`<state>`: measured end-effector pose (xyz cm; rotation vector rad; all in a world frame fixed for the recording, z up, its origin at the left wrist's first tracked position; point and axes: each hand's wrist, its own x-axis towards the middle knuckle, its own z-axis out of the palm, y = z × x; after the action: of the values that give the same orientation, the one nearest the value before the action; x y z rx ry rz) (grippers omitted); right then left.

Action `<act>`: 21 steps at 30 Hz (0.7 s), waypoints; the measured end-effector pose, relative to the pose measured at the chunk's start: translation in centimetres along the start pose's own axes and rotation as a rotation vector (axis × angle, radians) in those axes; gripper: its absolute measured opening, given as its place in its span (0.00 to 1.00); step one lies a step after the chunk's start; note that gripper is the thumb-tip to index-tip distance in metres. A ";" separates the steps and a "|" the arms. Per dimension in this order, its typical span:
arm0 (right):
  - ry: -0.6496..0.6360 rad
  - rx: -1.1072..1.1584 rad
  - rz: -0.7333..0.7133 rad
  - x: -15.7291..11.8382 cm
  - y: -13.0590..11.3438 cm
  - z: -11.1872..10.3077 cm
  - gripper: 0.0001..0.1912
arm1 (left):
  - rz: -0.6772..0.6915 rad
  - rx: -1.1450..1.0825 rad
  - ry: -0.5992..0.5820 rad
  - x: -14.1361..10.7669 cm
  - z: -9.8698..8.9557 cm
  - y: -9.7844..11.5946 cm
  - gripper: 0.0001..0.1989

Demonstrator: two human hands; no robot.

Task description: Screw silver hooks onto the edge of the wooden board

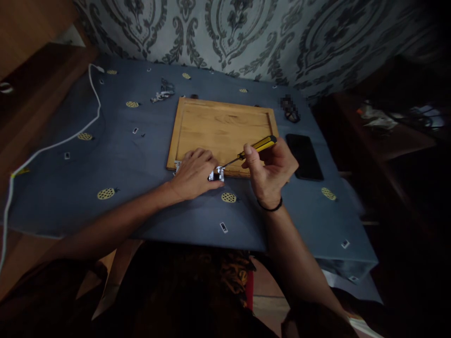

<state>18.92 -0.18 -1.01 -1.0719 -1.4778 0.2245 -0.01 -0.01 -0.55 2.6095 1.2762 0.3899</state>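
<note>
A wooden panel (221, 126) with a raised frame lies on the blue cloth. My right hand (269, 171) is closed round a yellow and black screwdriver (260, 144), whose tip meets a shiny metal hinge (221, 172) at the panel's near edge. My left hand (195, 173) rests over that same edge, its thumb and fingers around the hinge's left side; they hide part of it. Another bit of metal (177, 165) shows at the panel's near left corner, partly behind the left hand.
Loose metal parts (164, 94) lie beyond the panel's left corner. A black phone (304, 157) is on the right, with a dark object (291, 112) behind it. A white cable (75, 134) runs down the left side. Patterned fabric (232, 33) hangs behind the table.
</note>
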 end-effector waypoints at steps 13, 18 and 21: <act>-0.198 0.217 0.199 0.9 -1.5 -0.6 0.19 | 0.005 0.008 0.000 -0.1 -0.1 0.1 0.19; -0.197 0.196 0.216 0.9 -1.5 -0.7 0.21 | 0.001 0.010 -0.010 0.0 -0.2 0.1 0.18; -0.175 0.186 0.199 0.8 -1.2 -0.4 0.21 | 0.003 0.009 -0.017 0.0 -0.2 0.1 0.19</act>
<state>18.85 -0.49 0.47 -1.0678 -1.4721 0.5985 -0.01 -0.04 -0.29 2.6167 1.2719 0.3625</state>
